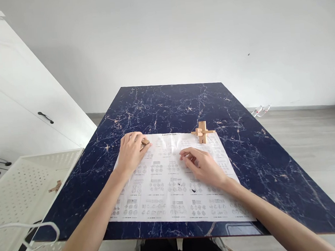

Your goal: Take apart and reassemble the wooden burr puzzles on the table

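Observation:
A white printed sheet of diagrams (173, 187) lies on a dark blue marbled table (168, 106). My left hand (131, 152) rests at the sheet's far left corner, its fingers closed over a small wooden piece (145, 142) that pokes out by the fingertips. My right hand (202, 165) hovers just over the middle of the sheet with fingers loosely curled and nothing in it. An assembled wooden cross-shaped puzzle (202, 131) stands at the sheet's far right corner, a short way beyond my right hand.
A white perforated tray (23, 189) stands to the left of the table with a small wooden piece (55, 186) in it. A white cabinet (12, 100) is behind it. A white cable loop (33, 231) hangs near the table's front left corner.

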The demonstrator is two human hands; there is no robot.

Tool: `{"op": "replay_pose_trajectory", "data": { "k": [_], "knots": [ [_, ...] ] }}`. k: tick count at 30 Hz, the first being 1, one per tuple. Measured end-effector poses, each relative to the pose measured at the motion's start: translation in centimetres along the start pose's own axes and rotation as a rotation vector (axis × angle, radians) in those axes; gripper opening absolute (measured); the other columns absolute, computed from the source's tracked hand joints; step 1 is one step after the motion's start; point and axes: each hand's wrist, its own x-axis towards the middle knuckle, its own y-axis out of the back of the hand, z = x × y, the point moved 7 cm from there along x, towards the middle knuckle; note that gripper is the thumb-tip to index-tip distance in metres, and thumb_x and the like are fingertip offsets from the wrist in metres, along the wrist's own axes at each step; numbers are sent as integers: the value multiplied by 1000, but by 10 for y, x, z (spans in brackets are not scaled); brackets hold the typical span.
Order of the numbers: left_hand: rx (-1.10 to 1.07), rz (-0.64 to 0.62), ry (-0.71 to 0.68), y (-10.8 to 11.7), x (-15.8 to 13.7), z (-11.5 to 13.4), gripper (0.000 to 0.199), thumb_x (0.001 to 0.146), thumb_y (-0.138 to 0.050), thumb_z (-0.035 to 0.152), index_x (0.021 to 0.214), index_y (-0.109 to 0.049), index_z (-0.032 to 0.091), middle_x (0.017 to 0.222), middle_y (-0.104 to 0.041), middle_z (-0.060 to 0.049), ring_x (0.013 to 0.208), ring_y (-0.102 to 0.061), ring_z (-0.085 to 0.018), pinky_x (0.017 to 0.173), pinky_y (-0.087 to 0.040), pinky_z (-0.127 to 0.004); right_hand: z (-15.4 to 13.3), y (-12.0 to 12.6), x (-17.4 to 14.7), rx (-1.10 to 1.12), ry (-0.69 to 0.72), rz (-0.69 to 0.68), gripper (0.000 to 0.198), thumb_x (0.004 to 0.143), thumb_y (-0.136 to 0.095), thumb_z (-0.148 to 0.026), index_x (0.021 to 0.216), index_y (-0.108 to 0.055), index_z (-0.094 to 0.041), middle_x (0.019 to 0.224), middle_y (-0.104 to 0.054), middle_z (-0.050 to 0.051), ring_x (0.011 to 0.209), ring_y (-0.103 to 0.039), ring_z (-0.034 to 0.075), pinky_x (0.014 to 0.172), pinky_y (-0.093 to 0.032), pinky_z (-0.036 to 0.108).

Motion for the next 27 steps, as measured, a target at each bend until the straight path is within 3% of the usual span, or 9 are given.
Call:
{"op": "replay_pose_trajectory", "data": {
  "k": [3, 6, 9, 12, 16, 19, 23, 27],
  "knots": [
    [52, 34, 99, 1, -2, -12, 16, 101, -62, 33, 107, -66, 19, 117, -69, -14, 114, -60, -37, 101, -50, -54, 4, 6, 1, -10, -26, 80, 17, 104, -52, -31, 111, -65, -23, 100, -76, 8, 74, -67, 19, 60, -53, 32],
    [100, 129, 116, 9, -3, -12, 16, 99, -63, 26, 112, -66, 18, 119, -68, -15, 118, -58, -39, 104, -48, -56, 10, 21, 2, 61, -102, 246, 15, 104, -54, -36, 108, -60, -24, 92, -74, 6, 66, -65, 18, 56, -51, 31],
    [31, 196, -4, 19, -2, 6, 15, 100, -62, 24, 114, -66, 19, 122, -68, -15, 121, -58, -36, 107, -48, -55, 19, 40, 1, 226, -167, 427, 20, 104, -57, -43, 113, -52, -26, 77, -67, -2, 56, -60, 15, 52, -49, 28],
    [-138, 171, -156, 19, -4, 31, 10, 104, -57, 23, 109, -66, 21, 114, -71, -10, 116, -62, -30, 106, -51, -50, 31, 53, 1, 372, -221, 530, 29, 103, -60, -49, 120, -49, -28, 68, -61, -7, 50, -56, 14, 46, -43, 25],
    [-325, -4, -289, 3, -12, 60, 13, 105, -54, 22, 104, -67, 21, 103, -74, -5, 99, -68, -23, 95, -56, -44, 51, 60, 4, 467, -323, 555, 39, 101, -61, -56, 127, -54, -27, 73, -66, -3, 49, -59, 14, 40, -38, 23],
    [-384, -130, -371, -7, -18, 74, 17, 105, -52, 20, 103, -69, 21, 99, -76, -5, 93, -69, -22, 90, -57, -43, 62, 64, 7, 468, -352, 569, 42, 98, -64, -61, 117, -62, -24, 84, -69, 2, 55, -61, 14, 41, -41, 24],
    [-384, -163, -387, -7, -19, 78, 17, 105, -52, 21, 105, -69, 20, 99, -77, -6, 94, -70, -24, 91, -56, -44, 63, 66, 7, 440, -331, 582, 39, 97, -66, -60, 102, -67, -22, 81, -66, 3, 62, -58, 16, 45, -43, 25],
    [-389, -161, -346, -4, -18, 75, 14, 108, -53, 27, 110, -65, 20, 105, -75, -7, 99, -69, -25, 92, -57, -46, 43, 53, 8, 419, -232, 441, 36, 100, -64, -57, 107, -65, -22, 86, -68, 3, 62, -57, 15, 49, -43, 27]
  ]
}}
